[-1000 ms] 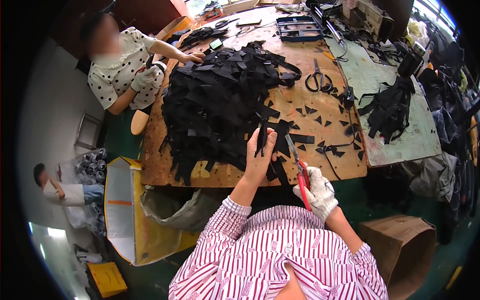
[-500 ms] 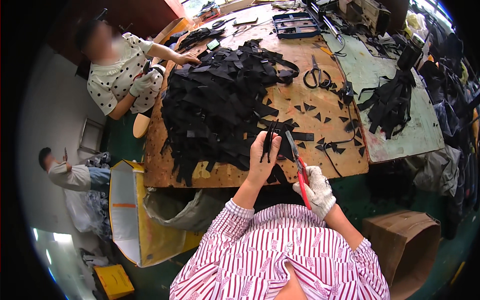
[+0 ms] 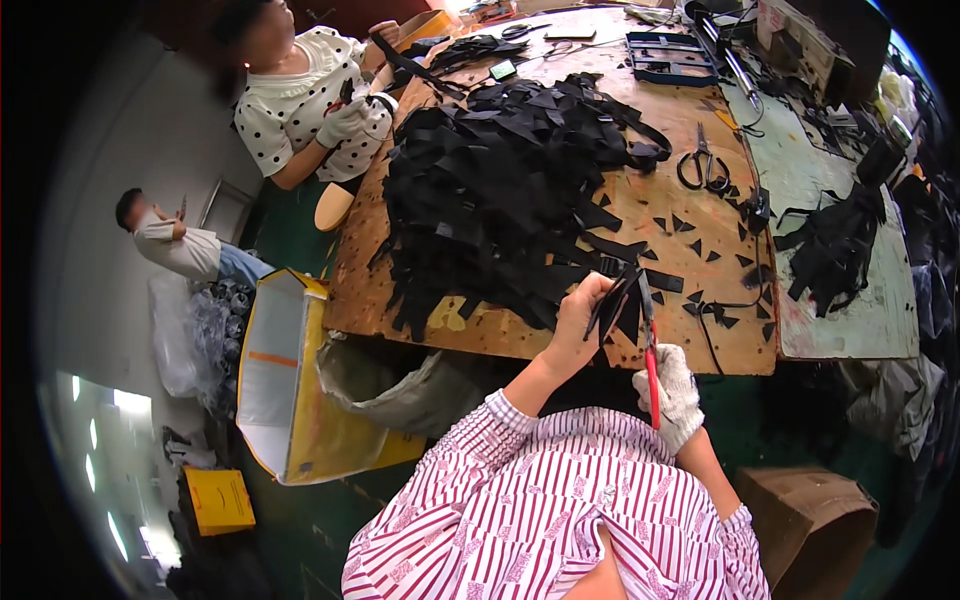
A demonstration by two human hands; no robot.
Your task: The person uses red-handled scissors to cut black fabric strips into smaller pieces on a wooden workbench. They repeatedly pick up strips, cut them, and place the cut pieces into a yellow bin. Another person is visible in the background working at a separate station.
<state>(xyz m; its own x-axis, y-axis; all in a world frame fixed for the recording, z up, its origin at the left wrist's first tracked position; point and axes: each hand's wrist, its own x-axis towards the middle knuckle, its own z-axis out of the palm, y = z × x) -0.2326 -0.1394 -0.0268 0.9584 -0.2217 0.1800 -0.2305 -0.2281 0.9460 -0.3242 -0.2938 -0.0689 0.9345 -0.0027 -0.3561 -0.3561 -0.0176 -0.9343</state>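
My bare left hand (image 3: pixel 575 325) is closed around several black webbing straps (image 3: pixel 616 308) at the table's near edge. In my gloved right hand (image 3: pixel 676 405) is a red-handled cutting tool (image 3: pixel 652 380), held upright. Its grey metal head lies right beside the straps, overlapping them in the view. I cannot tell whether its jaws are apart. Just beyond my hands a big heap of black straps (image 3: pixel 490 180) covers much of the wooden table (image 3: pixel 650 205). Small black triangular offcuts (image 3: pixel 697 246) are scattered to the right of the heap.
Black-handled scissors (image 3: pixel 703 170) and a blue tray (image 3: pixel 670 60) lie farther back. On the right, more straps (image 3: pixel 835 250) rest on a pale green board (image 3: pixel 800 340). A co-worker (image 3: pixel 310 100) stands at the far left. A yellow bin (image 3: pixel 300 460) and cardboard box (image 3: pixel 800 500) flank me.
The tool's head has come over against the straps in my left hand; before, it was apart from them. The co-worker has lifted a black strap off the heap. The whole view has shifted.
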